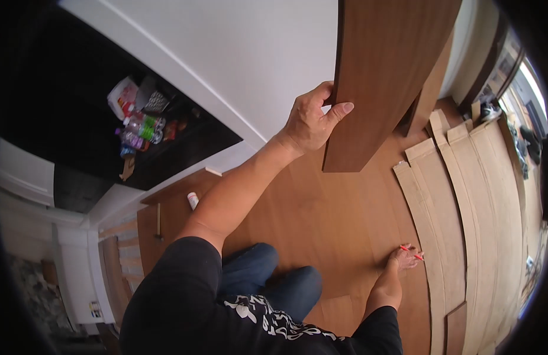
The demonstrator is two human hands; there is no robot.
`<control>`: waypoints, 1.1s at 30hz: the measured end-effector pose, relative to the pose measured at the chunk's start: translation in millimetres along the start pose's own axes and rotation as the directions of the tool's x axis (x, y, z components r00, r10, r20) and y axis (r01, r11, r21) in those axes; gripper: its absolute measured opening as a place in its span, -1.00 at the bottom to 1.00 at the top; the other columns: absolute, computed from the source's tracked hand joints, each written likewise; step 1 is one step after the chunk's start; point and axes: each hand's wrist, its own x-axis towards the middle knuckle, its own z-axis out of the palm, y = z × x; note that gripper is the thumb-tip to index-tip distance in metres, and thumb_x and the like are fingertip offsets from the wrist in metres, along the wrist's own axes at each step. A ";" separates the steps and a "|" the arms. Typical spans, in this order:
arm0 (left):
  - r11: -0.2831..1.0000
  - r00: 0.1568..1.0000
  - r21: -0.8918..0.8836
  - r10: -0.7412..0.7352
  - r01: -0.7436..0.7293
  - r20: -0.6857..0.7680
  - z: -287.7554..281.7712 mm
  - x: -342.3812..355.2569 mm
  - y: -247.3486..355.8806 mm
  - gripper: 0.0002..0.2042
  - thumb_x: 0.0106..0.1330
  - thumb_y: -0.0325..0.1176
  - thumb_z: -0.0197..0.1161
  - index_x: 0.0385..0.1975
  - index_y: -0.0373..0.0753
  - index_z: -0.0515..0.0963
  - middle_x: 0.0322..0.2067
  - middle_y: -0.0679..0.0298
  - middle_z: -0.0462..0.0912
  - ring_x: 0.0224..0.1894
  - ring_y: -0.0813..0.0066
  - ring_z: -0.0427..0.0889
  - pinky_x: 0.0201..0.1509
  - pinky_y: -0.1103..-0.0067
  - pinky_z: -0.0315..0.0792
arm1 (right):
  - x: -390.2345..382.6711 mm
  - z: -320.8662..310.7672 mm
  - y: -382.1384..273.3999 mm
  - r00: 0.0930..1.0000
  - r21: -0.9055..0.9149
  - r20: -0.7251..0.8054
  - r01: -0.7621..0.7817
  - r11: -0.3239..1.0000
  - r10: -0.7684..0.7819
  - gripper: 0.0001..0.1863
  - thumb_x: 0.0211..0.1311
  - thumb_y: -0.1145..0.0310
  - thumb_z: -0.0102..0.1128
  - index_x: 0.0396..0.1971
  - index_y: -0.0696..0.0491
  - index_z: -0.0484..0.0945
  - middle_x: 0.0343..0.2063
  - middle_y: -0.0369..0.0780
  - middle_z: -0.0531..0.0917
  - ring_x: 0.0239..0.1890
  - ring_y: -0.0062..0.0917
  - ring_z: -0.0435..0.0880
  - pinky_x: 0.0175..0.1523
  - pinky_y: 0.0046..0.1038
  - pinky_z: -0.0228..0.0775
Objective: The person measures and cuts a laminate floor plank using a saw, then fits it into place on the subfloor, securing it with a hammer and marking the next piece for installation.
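My left hand [315, 121] grips the left edge of a brown wooden plank [386, 77], with the thumb on its face. The plank stands tilted up off the floor, and its upper end runs out of view. Low on the right, my right hand [406, 258] is closed around a thin red pencil or pen [419, 257] and rests at the wood floor [321, 219]. Its fingers are small in view. My knees [250, 266] are bent on the floor between my arms.
Flattened cardboard sheets [439, 207] cover the floor at right, with a short board piece [455, 328] on them. A dark recess at left holds plastic bottles [145, 127]. By my left arm lie a small white bottle [193, 200] and a thin-handled tool [158, 222].
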 end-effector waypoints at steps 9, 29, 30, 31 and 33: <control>0.820 0.552 0.165 -0.206 0.548 -0.808 -485.4 -466.1 86.4 -0.64 0.55 -0.07 0.28 0.02 -0.29 0.59 -0.20 0.40 0.67 -0.16 0.65 0.52 0.01 0.61 0.45 | -67.1 -39.2 158.3 0.852 0.052 0.290 0.440 0.896 -0.435 -0.40 0.44 -0.12 0.19 0.11 0.14 0.51 -0.09 0.05 0.65 -0.03 0.10 0.66 0.06 0.04 0.49; -0.240 -0.360 -0.286 -0.370 0.928 -0.856 -615.0 -1065.4 183.5 -0.42 0.58 0.14 0.06 -0.22 -0.39 0.66 -0.34 -0.21 0.70 -0.23 -0.15 0.70 -0.11 0.19 0.49 | -443.5 -74.6 -215.0 0.225 0.546 0.328 0.748 0.378 -0.918 -0.60 0.38 0.36 0.40 0.08 0.16 0.46 -0.06 0.02 0.64 -0.07 -0.22 0.61 -0.01 -0.19 0.55; -0.224 -0.361 -0.295 -0.370 0.929 -0.856 -635.9 -1080.1 173.2 -0.41 0.58 0.15 0.06 -0.20 -0.39 0.68 -0.34 -0.21 0.71 -0.24 -0.13 0.71 -0.13 0.20 0.49 | -465.6 -71.6 -240.9 0.122 0.655 0.222 0.716 0.241 -0.967 -0.57 0.40 0.24 0.38 0.11 0.11 0.47 -0.05 0.02 0.66 -0.06 -0.21 0.62 0.02 -0.18 0.53; -0.212 -0.367 -0.307 -0.362 0.928 -0.857 -662.1 -1086.9 155.4 -0.41 0.58 0.15 0.06 -0.20 -0.39 0.68 -0.34 -0.21 0.71 -0.24 -0.13 0.71 -0.13 0.20 0.49 | -493.9 -65.5 -272.2 0.033 0.748 0.094 0.658 0.092 -0.995 -0.54 0.42 0.13 0.37 0.14 0.05 0.47 -0.04 0.01 0.68 -0.04 -0.19 0.64 0.05 -0.16 0.52; -0.280 -0.315 -0.225 -0.335 0.933 -0.888 -702.5 -1106.3 136.5 -0.40 0.58 0.16 0.04 -0.20 -0.39 0.68 -0.32 -0.23 0.71 -0.21 -0.15 0.72 -0.12 0.18 0.49 | -576.4 -73.0 -308.8 -0.175 0.735 -0.092 0.653 -0.185 -0.980 -0.61 0.43 0.40 0.35 0.18 0.02 0.48 0.07 -0.08 0.67 0.10 -0.23 0.64 0.13 -0.25 0.53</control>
